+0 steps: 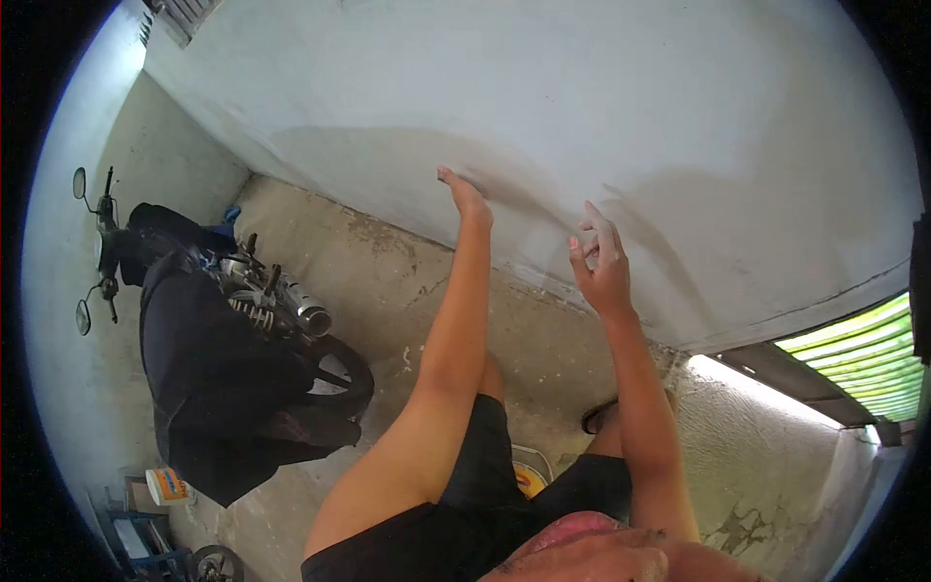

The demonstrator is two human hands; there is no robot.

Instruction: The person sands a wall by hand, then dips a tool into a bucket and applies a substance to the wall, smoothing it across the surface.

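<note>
The wall (679,116) in front of you is the thing under your hands: pale grey plaster, with a darker, duller patch (407,155) spreading across it at the height of your reach. Your left hand (467,199) lies against the wall at the edge of that patch, open, fingers straight and together, the palm side turned to the plaster so the whole hand makes contact rather than just the tips. Your right hand (601,262) is raised just short of the wall, a little lower along it than the left. It is open too, with fingers loosely bent and the thumb near them. Nothing shows between them, though something very small could be hidden. Both arms are stretched well out, which suggests you stand back from the wall and lean your reach into it.

Where the wall meets the ground, the concrete floor (388,281) is stained and cracked. Your sandalled foot (599,417) is planted near the wall's foot, and a round yellow-and-white object (531,475) sits below your shorts (485,466), farther from the wall. Well away from the wall, a motorcycle (262,301) stands parked under a dark cover (204,388), mirrors and exhaust left exposed. Beyond it sits a small white tub (167,485) with an orange label. At the wall's far end, a green corrugated awning (863,359) lets daylight in.
</note>
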